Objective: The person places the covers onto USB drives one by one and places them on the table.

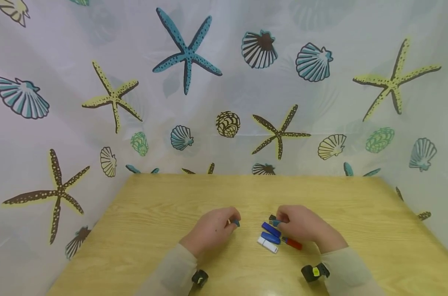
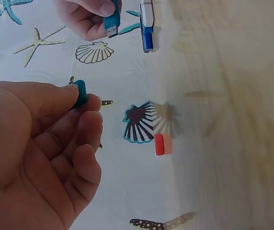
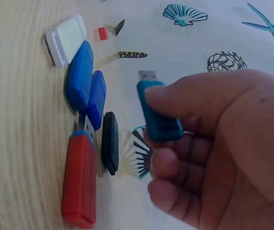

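My left hand [image 1: 213,228] pinches a small teal cap [image 2: 81,94] between thumb and forefinger, above the wooden table. In my right hand [image 1: 299,223] is a teal USB stick [image 3: 158,111], gripped between thumb and fingers with its metal plug bare. The cap and the stick are apart. Close by the right hand lie a red USB stick [image 3: 79,179] with its plug uncovered, a black stick [image 3: 109,143], two blue sticks [image 1: 271,229] and a white stick [image 1: 267,244].
A small red cap [image 2: 159,143] stands on the table [image 1: 153,213], away from the group of sticks. Behind the table and along both sides hangs a white curtain [image 1: 224,94] printed with shells and starfish. Each wrist wears a black camera strap [image 1: 315,272].
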### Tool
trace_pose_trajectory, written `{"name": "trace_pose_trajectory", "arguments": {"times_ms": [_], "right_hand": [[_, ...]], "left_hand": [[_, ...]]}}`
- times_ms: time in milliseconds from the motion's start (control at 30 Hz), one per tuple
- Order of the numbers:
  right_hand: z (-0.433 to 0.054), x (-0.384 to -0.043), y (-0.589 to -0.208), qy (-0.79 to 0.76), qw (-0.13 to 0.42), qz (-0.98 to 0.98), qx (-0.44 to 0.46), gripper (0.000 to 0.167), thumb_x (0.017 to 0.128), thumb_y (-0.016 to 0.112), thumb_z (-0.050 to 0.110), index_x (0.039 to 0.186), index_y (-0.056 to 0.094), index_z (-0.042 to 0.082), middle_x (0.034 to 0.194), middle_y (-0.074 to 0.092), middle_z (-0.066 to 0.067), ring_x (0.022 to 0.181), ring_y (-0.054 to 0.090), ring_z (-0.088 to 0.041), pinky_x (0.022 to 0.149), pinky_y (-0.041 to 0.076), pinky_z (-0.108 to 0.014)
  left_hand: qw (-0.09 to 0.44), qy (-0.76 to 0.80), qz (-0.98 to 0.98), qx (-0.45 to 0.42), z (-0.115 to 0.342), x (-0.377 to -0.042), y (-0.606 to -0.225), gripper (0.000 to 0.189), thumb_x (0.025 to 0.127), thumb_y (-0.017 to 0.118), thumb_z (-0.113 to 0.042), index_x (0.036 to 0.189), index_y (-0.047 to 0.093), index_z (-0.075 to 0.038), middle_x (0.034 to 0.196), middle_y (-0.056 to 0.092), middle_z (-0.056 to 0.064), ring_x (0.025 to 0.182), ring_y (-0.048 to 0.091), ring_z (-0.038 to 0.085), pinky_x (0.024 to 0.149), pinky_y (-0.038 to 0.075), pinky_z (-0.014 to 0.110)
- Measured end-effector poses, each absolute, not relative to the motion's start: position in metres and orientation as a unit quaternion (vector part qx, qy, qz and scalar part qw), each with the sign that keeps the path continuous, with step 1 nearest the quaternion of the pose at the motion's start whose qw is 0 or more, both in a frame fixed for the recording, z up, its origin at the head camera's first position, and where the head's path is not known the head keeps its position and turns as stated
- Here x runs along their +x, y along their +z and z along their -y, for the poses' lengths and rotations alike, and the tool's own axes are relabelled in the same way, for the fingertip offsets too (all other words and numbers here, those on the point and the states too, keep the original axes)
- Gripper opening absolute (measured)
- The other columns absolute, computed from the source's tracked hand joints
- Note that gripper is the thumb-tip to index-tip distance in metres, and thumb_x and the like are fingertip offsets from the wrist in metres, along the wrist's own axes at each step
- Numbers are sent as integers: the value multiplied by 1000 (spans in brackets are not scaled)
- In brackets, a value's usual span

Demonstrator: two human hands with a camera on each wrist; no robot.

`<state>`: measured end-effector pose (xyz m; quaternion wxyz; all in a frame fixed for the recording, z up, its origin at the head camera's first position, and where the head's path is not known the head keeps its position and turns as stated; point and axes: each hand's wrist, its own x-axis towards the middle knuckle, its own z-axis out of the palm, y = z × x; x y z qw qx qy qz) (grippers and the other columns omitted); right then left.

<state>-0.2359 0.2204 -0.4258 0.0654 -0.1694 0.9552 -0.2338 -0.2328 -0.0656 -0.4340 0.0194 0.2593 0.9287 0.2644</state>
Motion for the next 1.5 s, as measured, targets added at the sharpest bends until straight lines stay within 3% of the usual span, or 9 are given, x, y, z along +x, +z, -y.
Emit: {"name": "trace_pose_trajectory", "arguments": {"times_ms": [200, 667, 1500], "right_hand": [[-212, -234, -426, -268, 52, -940, -203, 12, 94, 69, 18, 88, 62, 25, 76, 58, 8, 69, 55, -13, 64, 47, -33], [-186, -223, -422, -294, 31, -911, -286, 7, 98, 70, 21, 95, 64, 25, 88, 60, 15, 76, 56, -7, 72, 50, -30], [-167, -212, -425, -278, 8, -909, -310, 9, 97, 71, 20, 96, 64, 25, 84, 56, 15, 72, 53, -5, 67, 48, -28]], "left_hand": [[28, 269, -930, 249, 65, -232, -436, 12, 100, 66, -20, 111, 68, -20, 96, 64, -16, 80, 57, 5, 75, 51, 28], [26, 276, -922, 269, 65, -229, -434, 11, 101, 66, -20, 111, 68, -22, 99, 65, -16, 84, 57, 4, 77, 51, 28], [13, 269, -902, 337, 65, -224, -433, 10, 99, 69, -19, 108, 71, -21, 94, 62, -18, 77, 54, 1, 67, 47, 22]]}}
